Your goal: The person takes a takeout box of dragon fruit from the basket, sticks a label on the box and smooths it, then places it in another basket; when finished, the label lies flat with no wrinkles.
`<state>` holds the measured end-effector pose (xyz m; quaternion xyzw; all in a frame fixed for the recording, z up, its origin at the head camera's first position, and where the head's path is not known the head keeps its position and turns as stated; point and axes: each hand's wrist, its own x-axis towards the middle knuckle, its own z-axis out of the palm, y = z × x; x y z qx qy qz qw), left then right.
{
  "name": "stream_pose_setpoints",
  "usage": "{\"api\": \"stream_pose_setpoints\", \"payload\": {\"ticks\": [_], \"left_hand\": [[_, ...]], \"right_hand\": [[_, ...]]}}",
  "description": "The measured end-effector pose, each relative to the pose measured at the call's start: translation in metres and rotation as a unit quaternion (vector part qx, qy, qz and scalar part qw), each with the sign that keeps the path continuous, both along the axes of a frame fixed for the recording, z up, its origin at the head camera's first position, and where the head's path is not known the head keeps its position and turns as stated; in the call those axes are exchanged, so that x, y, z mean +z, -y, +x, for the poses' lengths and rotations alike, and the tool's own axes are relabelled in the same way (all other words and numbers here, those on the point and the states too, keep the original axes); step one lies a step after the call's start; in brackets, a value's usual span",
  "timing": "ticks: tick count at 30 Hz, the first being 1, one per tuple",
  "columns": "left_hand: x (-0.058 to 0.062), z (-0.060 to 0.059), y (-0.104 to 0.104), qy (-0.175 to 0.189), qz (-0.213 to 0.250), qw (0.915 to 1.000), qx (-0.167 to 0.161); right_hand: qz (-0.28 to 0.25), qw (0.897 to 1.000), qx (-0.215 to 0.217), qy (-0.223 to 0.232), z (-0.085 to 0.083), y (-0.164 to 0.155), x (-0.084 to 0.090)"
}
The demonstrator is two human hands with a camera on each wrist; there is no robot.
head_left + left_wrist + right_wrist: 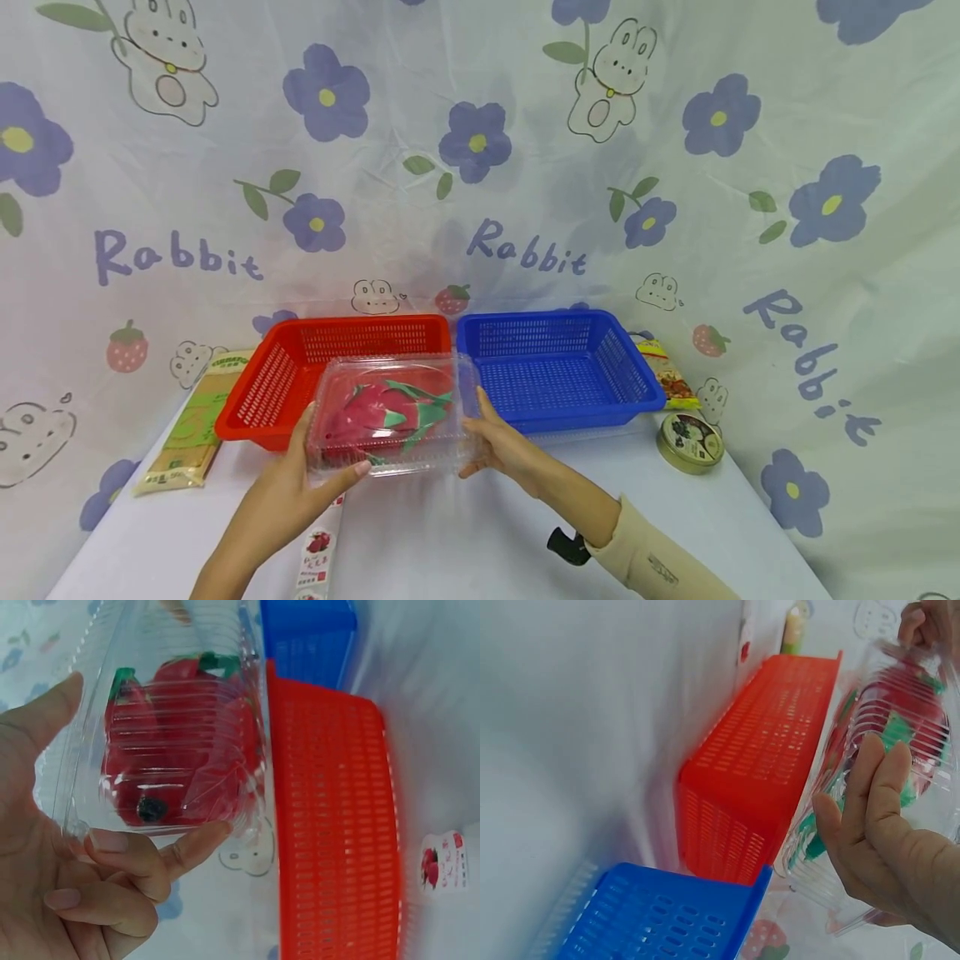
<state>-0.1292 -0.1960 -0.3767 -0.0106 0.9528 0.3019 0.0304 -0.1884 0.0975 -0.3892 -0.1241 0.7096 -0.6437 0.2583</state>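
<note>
A clear plastic clamshell box (463,400) is held in the air just in front of the baskets. Inside it lies a dragon fruit (390,412), red-pink with green scales. My left hand (273,504) grips the box's left end; its thumb lies along the near side, and the left wrist view shows curled fingers under the box (75,802). On the right end, my right hand (506,450) holds the box between thumb and fingers. Two of its fingers (889,780) lie along the ribbed plastic in the right wrist view.
A red basket (258,417) and a blue basket (555,421) stand side by side behind the box. Left is a noodle packet (183,437); right are a yellow-red packet (663,375) and a round tin (690,443). A sticker strip (318,542) and a black object (567,546) lie nearer.
</note>
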Motion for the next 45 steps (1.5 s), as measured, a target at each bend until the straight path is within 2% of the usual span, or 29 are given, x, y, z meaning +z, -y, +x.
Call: {"api": "stream_pose_setpoints", "payload": {"ticks": [8,17,22,28,38,45], "left_hand": [[-0.004,0.003,-0.006,0.015,0.007,0.9998,0.012],[-0.002,0.008,-0.011,0.036,0.01,0.9988,0.032],[-0.005,0.009,-0.016,0.047,0.022,0.9981,0.032],[-0.006,0.013,-0.02,0.053,0.01,0.998,0.032],[-0.008,0.021,-0.023,0.09,-0.008,0.9949,0.044],[-0.014,0.024,-0.025,0.119,0.004,0.9919,0.045]], "right_hand": [[-0.005,1.0,0.008,-0.004,0.005,-0.006,-0.002],[-0.016,1.0,0.02,-0.007,0.01,-0.012,0.0],[-0.016,1.0,0.019,-0.002,0.014,-0.018,0.001],[-0.01,1.0,0.02,0.005,0.02,-0.023,0.002],[-0.004,1.0,0.022,0.017,0.03,-0.028,0.001],[0.007,0.999,0.02,0.027,0.038,-0.033,0.0]]}}
